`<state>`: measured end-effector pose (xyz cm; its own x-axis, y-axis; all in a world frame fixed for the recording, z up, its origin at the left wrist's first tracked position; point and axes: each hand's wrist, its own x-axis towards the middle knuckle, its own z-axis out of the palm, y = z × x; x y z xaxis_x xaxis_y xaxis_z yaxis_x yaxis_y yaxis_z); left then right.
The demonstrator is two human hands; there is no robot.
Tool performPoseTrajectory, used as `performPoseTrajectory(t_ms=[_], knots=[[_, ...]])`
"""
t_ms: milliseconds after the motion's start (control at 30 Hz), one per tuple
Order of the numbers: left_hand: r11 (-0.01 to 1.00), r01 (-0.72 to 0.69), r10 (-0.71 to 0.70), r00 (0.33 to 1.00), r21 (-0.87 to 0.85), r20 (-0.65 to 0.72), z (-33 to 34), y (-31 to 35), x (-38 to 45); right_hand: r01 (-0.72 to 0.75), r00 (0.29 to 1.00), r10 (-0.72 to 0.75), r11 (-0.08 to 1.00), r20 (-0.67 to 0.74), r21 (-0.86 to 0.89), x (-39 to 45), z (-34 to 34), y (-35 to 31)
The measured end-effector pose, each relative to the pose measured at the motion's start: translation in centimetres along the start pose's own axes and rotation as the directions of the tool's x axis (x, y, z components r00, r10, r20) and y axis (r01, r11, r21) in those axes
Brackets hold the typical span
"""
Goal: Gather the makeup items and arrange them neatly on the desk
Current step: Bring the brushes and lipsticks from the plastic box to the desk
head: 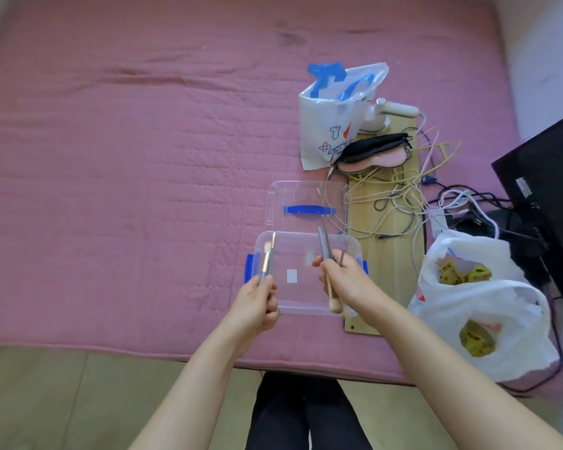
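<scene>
Pink quilted bedding (111,157) stretches away left of the left hand (257,306), whose fingers curl round two small makeup brushes (268,259) held upright, tips pointing away; whether there are exactly two is hard to tell, as the handles overlap. Between the two hands sits one clear plastic box (293,297) with blue side clips, and just beyond the fingertips lies its clear lid (306,203) with one blue handle. The right hand (345,280) grips a bundle of about three brushes (327,254): grey handles rise above the fist, and one wooden end pokes out below it. Beyond and right of this hand lie one wooden board (384,254), a tangle of cables (403,196) too knotted to count, two sleep masks (374,151), and two plastic bags (332,118), the nearer one's yellow contents blurred.
</scene>
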<state>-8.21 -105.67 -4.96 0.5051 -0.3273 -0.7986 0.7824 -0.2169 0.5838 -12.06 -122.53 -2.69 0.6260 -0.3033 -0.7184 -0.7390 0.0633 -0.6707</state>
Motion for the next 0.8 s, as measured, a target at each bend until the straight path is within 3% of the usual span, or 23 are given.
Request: performPoseTrajectory(t_ms=[233,467,633,800], knots=[[0.977,-0.21,0.21,0.978,-0.028,0.009,0.5,2.7,-5.9,-0.083,0.984,0.044,0.969,0.17,0.233,-4.8,0.3,-3.0],[0.941,-0.182,0.172,0.983,-0.287,-0.06,1.1,4.1,-11.3,-0.174,0.945,0.063,0.928,0.321,0.33,-9.0,0.0,-4.9],[0.945,-0.18,0.149,0.98,-0.273,-0.132,1.9,3.6,-14.5,-0.183,0.922,0.075,0.949,0.379,0.257,-11.2,-1.0,-5.4],[0.923,-0.284,0.232,0.949,-0.259,-0.211,2.9,1.9,-18.4,-0.139,0.9,0.056,0.977,0.432,0.163,-13.1,-0.8,-5.9]])
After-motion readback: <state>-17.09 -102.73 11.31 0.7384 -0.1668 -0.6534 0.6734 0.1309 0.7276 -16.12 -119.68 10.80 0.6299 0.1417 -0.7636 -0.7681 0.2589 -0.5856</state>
